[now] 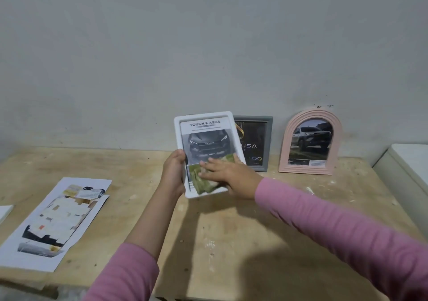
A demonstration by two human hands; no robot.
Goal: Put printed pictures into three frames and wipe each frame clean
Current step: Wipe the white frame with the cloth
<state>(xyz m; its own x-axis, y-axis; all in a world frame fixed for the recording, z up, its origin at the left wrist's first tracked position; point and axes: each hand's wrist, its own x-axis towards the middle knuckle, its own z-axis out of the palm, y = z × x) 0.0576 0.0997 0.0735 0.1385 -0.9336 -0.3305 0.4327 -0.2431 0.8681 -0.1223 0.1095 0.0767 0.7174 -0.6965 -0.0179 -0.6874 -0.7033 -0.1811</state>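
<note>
My left hand (173,173) grips the left edge of a white rectangular frame (203,116), held upright above the table. Inside it is a car print headed "TOUGH & AGILE". With straight fingers my right hand (228,173) presses a green cloth (203,182) flat against the lower part of the frame's front. Behind it a grey frame (266,138) with a dark print leans on the wall, partly hidden by the white one. To the right stands a pink arched frame (310,166) holding a car picture.
Cut printed sheets (58,217) lie on the wooden table (231,242) at the left. A white object's corner (4,212) shows at the far left edge. A white box or cabinet (407,161) borders the table's right side. The grey wall (185,46) rises directly behind.
</note>
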